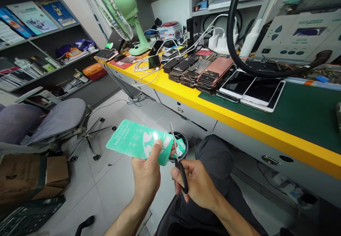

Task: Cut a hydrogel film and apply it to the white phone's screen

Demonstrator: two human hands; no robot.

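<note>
**Details Lost Behind Grip and Frame Edge**

We lose part of the black handles of the scissors inside the right hand, and the left hand covers part of the green packet, whose small print we cannot fully read. The packet hides much of a round black bin. The frame cuts off a desk fan, a grey machine and a cardboard box.

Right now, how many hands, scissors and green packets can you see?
Hands: 2 (left hand, right hand)
Scissors: 1 (scissors)
Green packets: 1 (green packet)
Total: 4
</note>
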